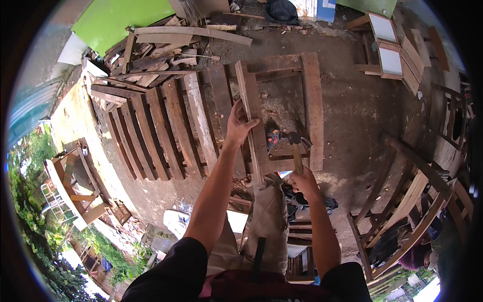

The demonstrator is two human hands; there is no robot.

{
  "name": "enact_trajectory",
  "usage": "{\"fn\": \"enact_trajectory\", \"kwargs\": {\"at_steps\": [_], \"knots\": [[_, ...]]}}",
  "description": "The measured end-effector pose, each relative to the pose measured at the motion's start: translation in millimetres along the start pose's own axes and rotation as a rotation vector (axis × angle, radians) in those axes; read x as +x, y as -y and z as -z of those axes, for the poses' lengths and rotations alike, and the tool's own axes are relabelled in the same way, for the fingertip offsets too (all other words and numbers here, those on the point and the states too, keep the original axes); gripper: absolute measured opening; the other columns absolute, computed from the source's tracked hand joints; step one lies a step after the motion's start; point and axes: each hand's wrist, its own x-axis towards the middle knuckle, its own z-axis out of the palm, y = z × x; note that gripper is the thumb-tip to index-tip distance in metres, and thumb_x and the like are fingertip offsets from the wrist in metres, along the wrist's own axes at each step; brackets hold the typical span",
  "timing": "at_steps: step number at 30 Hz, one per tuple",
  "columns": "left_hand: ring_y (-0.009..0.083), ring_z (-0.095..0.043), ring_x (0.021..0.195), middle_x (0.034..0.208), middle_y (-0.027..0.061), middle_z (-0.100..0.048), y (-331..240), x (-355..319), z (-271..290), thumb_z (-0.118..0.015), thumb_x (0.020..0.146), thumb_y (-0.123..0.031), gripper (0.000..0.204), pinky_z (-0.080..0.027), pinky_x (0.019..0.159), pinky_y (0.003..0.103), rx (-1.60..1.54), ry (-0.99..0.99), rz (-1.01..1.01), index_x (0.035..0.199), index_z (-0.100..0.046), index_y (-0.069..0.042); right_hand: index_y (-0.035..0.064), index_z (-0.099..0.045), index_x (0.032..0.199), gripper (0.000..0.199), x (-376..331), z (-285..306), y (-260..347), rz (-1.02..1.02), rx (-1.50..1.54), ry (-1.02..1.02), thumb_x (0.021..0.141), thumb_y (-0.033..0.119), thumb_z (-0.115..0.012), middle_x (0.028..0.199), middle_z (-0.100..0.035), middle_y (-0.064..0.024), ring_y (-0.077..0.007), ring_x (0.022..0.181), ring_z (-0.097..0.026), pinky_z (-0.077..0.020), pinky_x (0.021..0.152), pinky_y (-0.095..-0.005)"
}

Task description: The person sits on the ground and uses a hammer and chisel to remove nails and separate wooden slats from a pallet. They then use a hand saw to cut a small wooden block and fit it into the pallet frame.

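My left hand (pixel 241 125) is closed on the edge of a brown wooden plank (pixel 255 108), its thumb laid over the face. This plank runs away from me beside an open rectangle of boards, with a wide board (pixel 313 110) along the right side. In my right hand (pixel 304 183) is a hammer (pixel 297 157), gripped low on its wooden handle. The dark hammer head is over the opening between the two boards, apart from the plank. Below it, on the ground, a small dark object with orange-red spots (pixel 274 137) is partly hidden and too small to name.
Spaced slats (pixel 173 128) extend left from the plank, pallet-like. Scrap wood (pixel 161 58) is heaped at the far left before a green panel (pixel 121 22). Furniture with white panels (pixel 385 27) stands far right; a wooden frame (pixel 417 241) stands near right. My trousered leg (pixel 269 211) is close to the plank's near end.
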Motion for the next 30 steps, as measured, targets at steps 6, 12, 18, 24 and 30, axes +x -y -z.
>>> {"fn": "enact_trajectory", "kwargs": {"at_steps": [6, 12, 18, 24, 30], "knots": [[0.0253, -0.052, 0.127, 0.141, 0.0118, -0.051, -47, -60, 67, -0.073, 0.077, -0.005, 0.089, -0.040, 0.107, 0.038, -0.356, 0.225, 0.105, 0.154, -0.030, -0.003, 0.0070, -0.048, 0.094, 0.015, -45, -3, -50, 0.108, 0.029, -0.097, 0.091, 0.005, -0.062, 0.066, -0.046, 0.0007, -0.0081, 0.048, -0.042, -0.0337, 0.041, -0.0275], [0.0266, -0.054, 0.126, 0.141, 0.0107, -0.052, -44, -122, 133, -0.070, 0.082, -0.016, 0.077, -0.042, 0.106, 0.040, -0.546, 0.406, 0.101, 0.150, -0.037, -0.004, 0.0103, -0.049, 0.093, 0.028, -69, -59, -110, 0.148, 0.114, -0.236, 0.098, 0.033, -0.065, 0.064, -0.044, 0.0028, -0.0072, 0.047, -0.041, -0.0354, 0.042, -0.0272], [0.0309, -0.064, 0.103, 0.120, 0.0157, -0.062, -21, -189, 216, -0.045, 0.091, -0.075, 0.092, -0.053, 0.091, 0.045, -0.659, 0.454, 0.159, 0.146, -0.043, -0.002, 0.0080, -0.051, 0.088, 0.044, -123, -167, -229, 0.231, 0.339, -0.280, 0.101, 0.050, -0.053, 0.063, -0.044, 0.0025, -0.0088, 0.047, -0.042, -0.0352, 0.043, -0.0267], [0.0315, -0.063, 0.099, 0.115, 0.0161, -0.062, -34, -204, 320, -0.039, 0.094, -0.072, 0.082, -0.054, 0.085, 0.047, -0.738, 0.206, 0.012, 0.134, -0.051, -0.002, 0.0079, -0.050, 0.095, 0.047, -178, -263, -299, 0.077, 0.580, -0.230, 0.099, 0.054, -0.055, 0.065, -0.046, 0.0006, -0.0087, 0.046, -0.039, -0.0313, 0.041, -0.0254], [0.0335, -0.063, 0.100, 0.110, 0.0163, -0.062, 1, -210, 389, -0.039, 0.097, -0.062, 0.069, -0.051, 0.088, 0.050, -1.033, 0.150, -0.039, 0.124, -0.054, 0.000, 0.0071, -0.050, 0.095, 0.046, -199, -288, -337, 0.110, 0.422, -0.174, 0.101, 0.053, -0.053, 0.064, -0.046, -0.0001, -0.0091, 0.045, -0.040, -0.0314, 0.040, -0.0258]]}}
